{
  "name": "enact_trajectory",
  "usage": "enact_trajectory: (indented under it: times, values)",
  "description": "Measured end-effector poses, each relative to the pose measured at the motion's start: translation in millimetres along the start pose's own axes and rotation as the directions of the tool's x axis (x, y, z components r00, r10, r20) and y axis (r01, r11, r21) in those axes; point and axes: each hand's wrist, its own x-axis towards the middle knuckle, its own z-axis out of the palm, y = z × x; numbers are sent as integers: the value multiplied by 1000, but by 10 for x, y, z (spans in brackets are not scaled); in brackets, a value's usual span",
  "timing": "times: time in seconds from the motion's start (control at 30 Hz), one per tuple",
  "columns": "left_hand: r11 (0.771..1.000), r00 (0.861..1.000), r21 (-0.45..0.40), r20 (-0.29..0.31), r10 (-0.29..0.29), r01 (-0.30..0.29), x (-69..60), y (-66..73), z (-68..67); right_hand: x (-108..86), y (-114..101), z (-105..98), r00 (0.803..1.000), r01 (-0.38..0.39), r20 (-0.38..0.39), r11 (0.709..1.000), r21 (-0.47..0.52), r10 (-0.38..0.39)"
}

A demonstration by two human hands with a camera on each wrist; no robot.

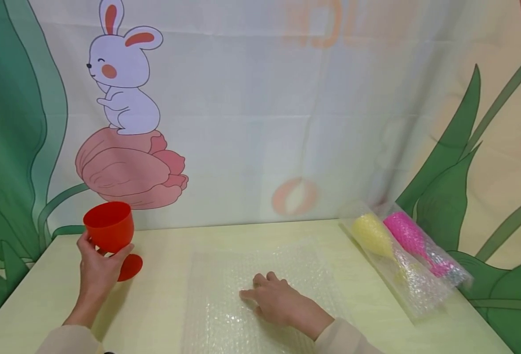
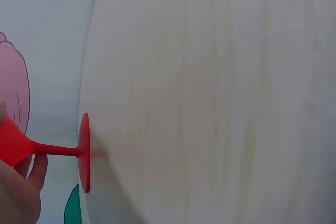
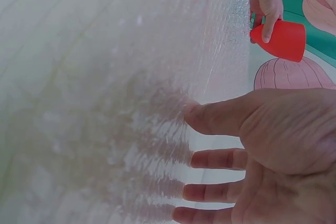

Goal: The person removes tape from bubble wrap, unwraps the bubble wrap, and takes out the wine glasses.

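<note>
A red plastic goblet (image 1: 109, 227) is held at the base of its bowl by my left hand (image 1: 98, 273), at the left of the table. Its round foot (image 2: 84, 153) is close to the tabletop in the left wrist view; whether it touches I cannot tell. My right hand (image 1: 278, 302) is over a sheet of clear bubble wrap (image 1: 225, 314) laid flat in the middle. In the right wrist view the fingertips (image 3: 210, 192) meet the wrap, with thumb and fingers spread and nothing gripped.
At the right of the table lie a yellow goblet (image 1: 372, 235) and a pink goblet (image 1: 404, 231), each wrapped in bubble wrap. A printed cloth backdrop (image 1: 242, 123) with a rabbit and flowers hangs behind the table's back edge.
</note>
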Motion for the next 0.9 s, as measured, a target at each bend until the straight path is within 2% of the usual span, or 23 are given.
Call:
enact_trajectory:
  times: [0.27,0.9]
  values:
    - [1000,1000,-1,19,-23,23,44,-17,-25,-3,6,-11,1000,0,-5,1000,-2,0]
    - [997,996,25,32,-80,80,30,-54,-63,-11,-3,-12,1000,-7,-12,1000,5,7]
